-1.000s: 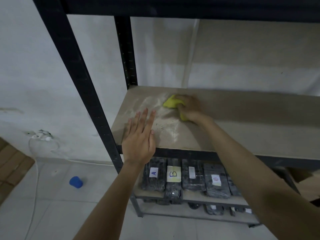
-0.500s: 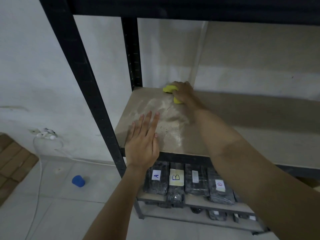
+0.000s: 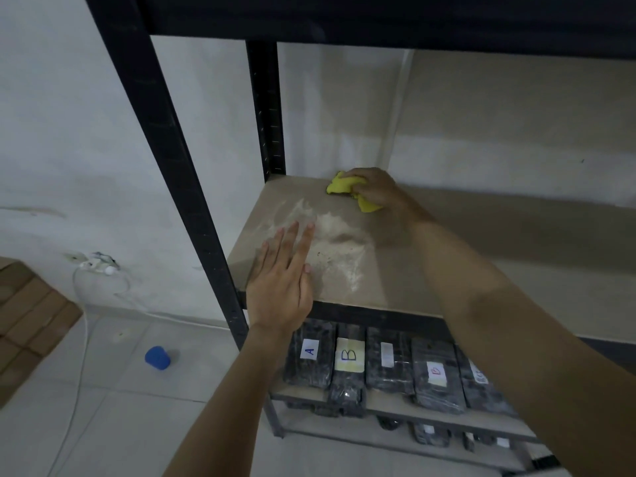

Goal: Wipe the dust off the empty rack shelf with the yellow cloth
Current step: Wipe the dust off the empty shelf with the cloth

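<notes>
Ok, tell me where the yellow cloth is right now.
In the head view the yellow cloth lies at the shelf's back left, gripped by the right hand, beyond the dust patch.

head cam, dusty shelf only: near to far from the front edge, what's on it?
left hand flat at the front edge of the shelf → white dust patch → right hand gripping the yellow cloth at the back edge.
</notes>
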